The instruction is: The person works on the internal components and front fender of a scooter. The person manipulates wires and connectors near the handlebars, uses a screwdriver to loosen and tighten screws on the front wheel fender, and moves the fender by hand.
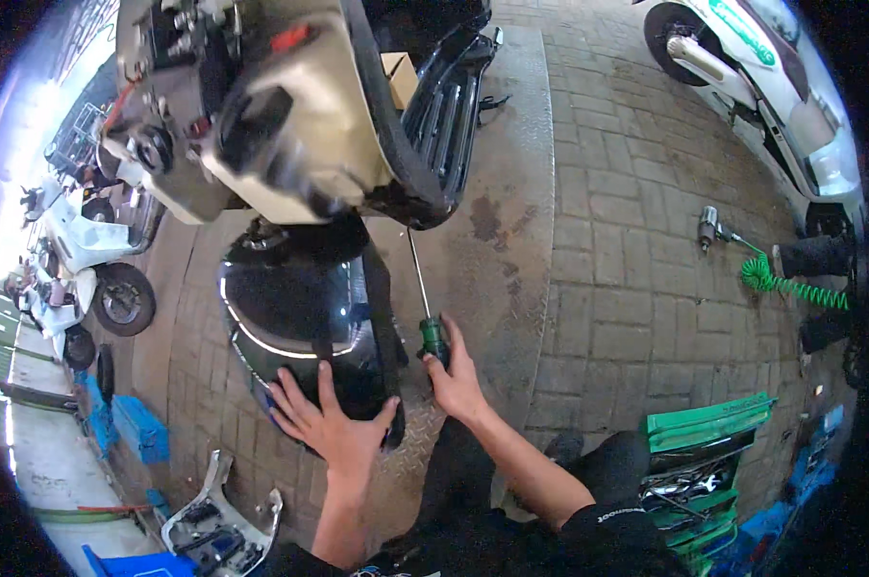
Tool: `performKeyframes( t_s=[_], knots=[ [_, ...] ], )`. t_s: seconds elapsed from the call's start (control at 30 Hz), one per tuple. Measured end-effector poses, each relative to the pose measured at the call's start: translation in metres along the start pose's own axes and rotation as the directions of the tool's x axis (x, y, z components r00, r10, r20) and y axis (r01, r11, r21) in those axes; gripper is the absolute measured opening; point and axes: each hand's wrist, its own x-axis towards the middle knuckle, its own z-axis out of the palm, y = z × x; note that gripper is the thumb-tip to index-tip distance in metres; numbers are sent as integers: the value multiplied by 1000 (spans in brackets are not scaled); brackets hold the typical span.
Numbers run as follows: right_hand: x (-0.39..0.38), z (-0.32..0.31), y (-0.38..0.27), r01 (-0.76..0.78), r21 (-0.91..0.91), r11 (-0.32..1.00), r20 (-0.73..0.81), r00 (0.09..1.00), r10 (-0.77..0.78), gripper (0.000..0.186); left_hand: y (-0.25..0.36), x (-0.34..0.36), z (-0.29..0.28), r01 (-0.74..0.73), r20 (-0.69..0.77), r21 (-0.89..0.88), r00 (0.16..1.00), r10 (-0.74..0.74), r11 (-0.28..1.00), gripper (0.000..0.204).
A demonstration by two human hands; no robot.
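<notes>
My right hand is closed round the green and dark handle of a long screwdriver. Its metal shaft points up and away, and the tip meets or passes behind the lower edge of the scooter body; I cannot tell which. My left hand lies with fingers spread on a glossy black curved fender, holding nothing. This fender sits below the scooter's beige and black bodywork, which is partly blurred.
An open green toolbox with wrenches stands at the lower right. An air impact tool with a green coiled hose lies on the paving, near another person's legs. White scooters stand left. A loose light-coloured panel lies lower left.
</notes>
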Motion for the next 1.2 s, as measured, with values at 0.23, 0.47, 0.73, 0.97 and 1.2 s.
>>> performKeyframes(
  t_s=[0.23, 0.47, 0.73, 0.97, 1.2],
  knots=[
    [1, 22, 17, 57, -32, 998, -51, 997, -58, 62, -73, 17, 11, -238, -224, -91, 951, 213, 967, 91],
    [11, 48, 21, 66, 17, 998, -150, 987, -63, 61, -169, 46, 21, -375, -260, -327, 918, 299, 867, 97],
    [8, 62, 34, 240, 8, 971, -290, 929, -228, 57, -221, 67, 44, -444, -321, -467, 891, 321, 764, 97],
    [18, 75, 36, 178, 190, 965, -265, 956, -124, 56, -179, 63, 15, -370, -344, -556, 917, 200, 744, 59],
    [15, 86, 30, 197, 254, 947, -284, 951, -122, 55, 17, 177, -3, -552, 213, -588, 601, 771, 592, 34]
  ],
)
